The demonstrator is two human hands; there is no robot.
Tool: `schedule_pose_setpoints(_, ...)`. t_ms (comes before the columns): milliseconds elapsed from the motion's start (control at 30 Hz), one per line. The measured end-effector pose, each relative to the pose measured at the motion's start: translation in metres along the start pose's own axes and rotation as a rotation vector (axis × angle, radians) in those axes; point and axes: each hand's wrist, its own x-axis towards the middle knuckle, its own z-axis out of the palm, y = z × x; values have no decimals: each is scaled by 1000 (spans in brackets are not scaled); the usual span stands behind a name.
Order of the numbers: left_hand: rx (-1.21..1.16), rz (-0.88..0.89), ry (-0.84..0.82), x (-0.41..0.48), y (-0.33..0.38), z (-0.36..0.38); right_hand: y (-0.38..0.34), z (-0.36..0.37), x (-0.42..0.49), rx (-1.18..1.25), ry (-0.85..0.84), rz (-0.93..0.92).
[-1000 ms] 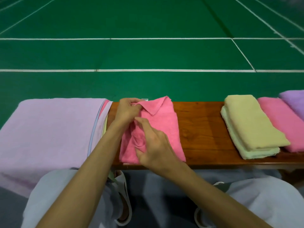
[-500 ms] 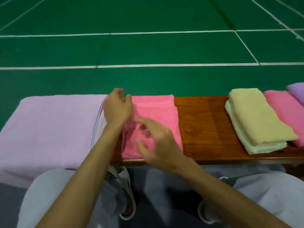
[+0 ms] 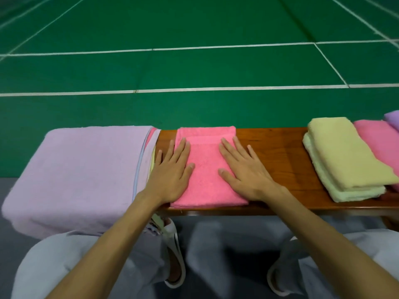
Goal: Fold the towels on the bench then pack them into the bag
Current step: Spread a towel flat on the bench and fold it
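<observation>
Both hands flat, fingers spread, gripping nothing: left hand (image 3: 172,171) rests on the left edge of the folded pink towel (image 3: 206,175), right hand (image 3: 245,172) on its right edge, pressing it onto the surface (image 3: 274,152). The towel lies mid-surface, near the lilac bag (image 3: 82,173) on my left. I judge it light, soft, floppy and not slippery; the layers likely spill if I lift one corner. Best hold: fingers under both long sides, thumbs on top, pinching all layers. Yellow towel (image 3: 345,158), second pink towel (image 3: 377,141) and purple towel (image 3: 393,120) lie folded at right.
</observation>
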Motion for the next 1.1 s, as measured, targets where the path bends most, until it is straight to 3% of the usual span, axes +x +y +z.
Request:
schedule_pose_setpoints(167, -63, 14, 14, -10, -15, 3, 17, 0, -12, 14, 10, 20)
schedule_pose_setpoints(333, -243, 228, 104, -35, -17, -13, 13, -13, -25, 109, 82, -97)
schedule_pose_setpoints(467, -95, 290, -23, -49, -21, -16, 0, -14, -42, 4, -43, -209)
schedule_pose_setpoints(567, 24, 332, -63, -52, -25, -11, 6, -5, -51, -87, -46, -227)
schedule_pose_setpoints(733, -14, 369, 112, -55, -17, -15, 15, 0, -66, -16, 64, -258)
schedule_pose_setpoints(900, -323, 375, 166, -59, -4, -24, 19, -28, -73, 270, 68, -186)
schedule_pose_setpoints(1033, -794, 128, 11, -55, 5, -26, 24, -51, -64, 652, -7, -73)
schedule_pose_setpoints(1100, -882, 37, 34, -43, 11, -28, 25, -56, -54, 776, 18, -38)
